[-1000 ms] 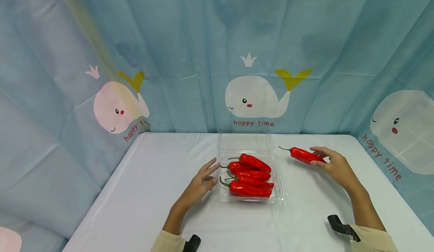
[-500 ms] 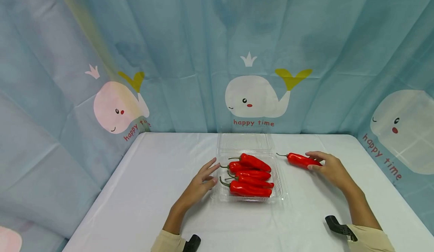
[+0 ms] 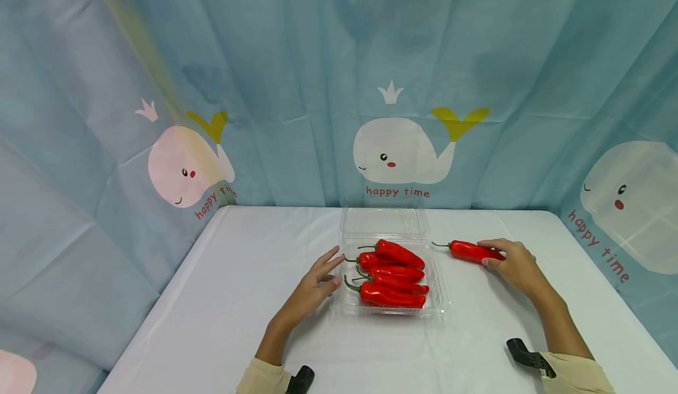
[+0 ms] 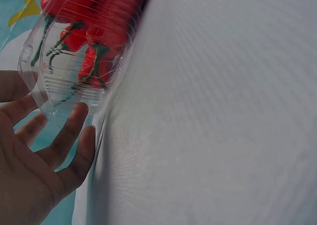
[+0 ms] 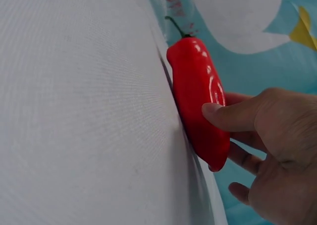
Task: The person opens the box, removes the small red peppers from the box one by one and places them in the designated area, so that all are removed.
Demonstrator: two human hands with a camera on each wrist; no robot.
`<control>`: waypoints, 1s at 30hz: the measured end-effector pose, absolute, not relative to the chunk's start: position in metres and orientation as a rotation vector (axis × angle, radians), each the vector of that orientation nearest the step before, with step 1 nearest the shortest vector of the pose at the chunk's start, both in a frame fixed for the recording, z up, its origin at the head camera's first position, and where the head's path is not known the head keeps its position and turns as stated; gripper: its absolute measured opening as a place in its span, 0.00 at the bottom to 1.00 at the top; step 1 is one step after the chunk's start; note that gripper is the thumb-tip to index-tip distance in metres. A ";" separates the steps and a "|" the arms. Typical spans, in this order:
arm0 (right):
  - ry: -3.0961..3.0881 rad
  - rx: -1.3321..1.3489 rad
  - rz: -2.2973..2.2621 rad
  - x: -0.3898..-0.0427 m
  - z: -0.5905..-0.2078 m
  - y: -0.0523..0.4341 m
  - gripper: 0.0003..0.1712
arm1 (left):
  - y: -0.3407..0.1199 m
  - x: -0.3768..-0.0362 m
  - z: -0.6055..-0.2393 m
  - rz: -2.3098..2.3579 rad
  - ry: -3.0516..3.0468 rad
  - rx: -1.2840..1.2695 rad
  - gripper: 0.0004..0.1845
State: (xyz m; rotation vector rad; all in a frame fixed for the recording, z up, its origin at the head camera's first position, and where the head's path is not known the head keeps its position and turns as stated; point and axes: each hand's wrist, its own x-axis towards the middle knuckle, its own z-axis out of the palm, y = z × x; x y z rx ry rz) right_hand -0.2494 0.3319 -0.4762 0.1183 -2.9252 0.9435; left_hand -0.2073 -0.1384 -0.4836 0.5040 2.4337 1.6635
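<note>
White-clothed table (image 3: 238, 300), blue whale-print curtain (image 3: 392, 152) behind. Clear plastic clamshell tray (image 3: 441, 300) at table centre, lid open, holding four glossy red chili peppers (image 3: 394, 273). Left hand (image 3: 313, 285): fingers straight and relaxed, tips against the tray's left wall. Right hand (image 3: 516, 267): thumb and fingers pinching a fifth red chili pepper (image 3: 468, 251), resting on the cloth just right of the tray. Versus a second ago: that pepper was lifted, now down and nearer the tray; left hand unchanged.
</note>
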 end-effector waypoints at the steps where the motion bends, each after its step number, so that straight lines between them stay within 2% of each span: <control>1: -2.918 0.115 0.931 -0.249 -0.477 0.332 0.27 | -0.138 -0.208 -0.484 1.660 2.438 0.507 0.29; 22: -2.784 0.175 0.927 -0.254 -0.483 0.325 0.24 | -0.139 -0.208 -0.483 1.661 2.427 0.508 0.29; 30: -2.802 0.159 0.963 -0.254 -0.483 0.325 0.26 | -0.139 -0.208 -0.485 1.658 2.441 0.508 0.29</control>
